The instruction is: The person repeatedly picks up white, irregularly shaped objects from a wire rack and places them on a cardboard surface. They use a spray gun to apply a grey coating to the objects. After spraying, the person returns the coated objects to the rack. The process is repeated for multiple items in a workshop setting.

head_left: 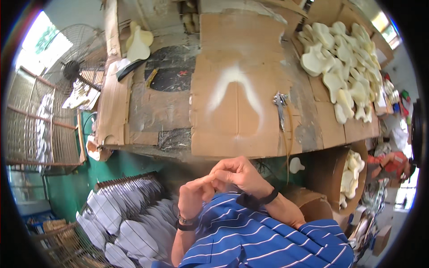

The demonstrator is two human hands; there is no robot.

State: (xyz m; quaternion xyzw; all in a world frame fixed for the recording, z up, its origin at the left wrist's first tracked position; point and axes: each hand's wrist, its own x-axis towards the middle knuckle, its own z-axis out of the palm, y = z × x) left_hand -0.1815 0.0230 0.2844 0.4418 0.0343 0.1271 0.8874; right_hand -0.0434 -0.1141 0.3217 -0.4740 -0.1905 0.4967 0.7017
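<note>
Far out at your nine o'clock stands a wire rack (42, 129) with flat pale pieces on its shelves, and a caged floor fan (80, 62) sits above it at about ten o'clock, turned toward the bench, probably to move air over the work. Down at your seven o'clock a wire basket (111, 219) holds grey-white flat cutouts (129, 232) stood on edge in rows, likely so that each can be lifted out singly.

Your left hand (194, 196) is drawn in close to your chest, loosely curled with the forefinger stretched toward your right hand (237, 174), which meets it fingertip to fingertip. The right fingers are pinched narrow on the left forefinger, as if picking or rubbing at it; whether anything small lies between them cannot be told. Neither hand holds a tool or a piece.

At twelve o'clock, just beyond your hands, a cardboard sheet (237, 85) covers the workbench (321, 116), and a pale arch-shaped overspray mark (234, 87) on it suggests the sheet serves to shield the bench. A metal spray gun (281, 107) lies on the sheet's right edge at one o'clock, well apart from both hands, its hose hanging over the front.

At two o'clock a heap of cream-coloured moulded pieces (344, 62) is spread over the bench's right end, and more fill an open cardboard box (351, 176) at three o'clock, beside your right elbow.
</note>
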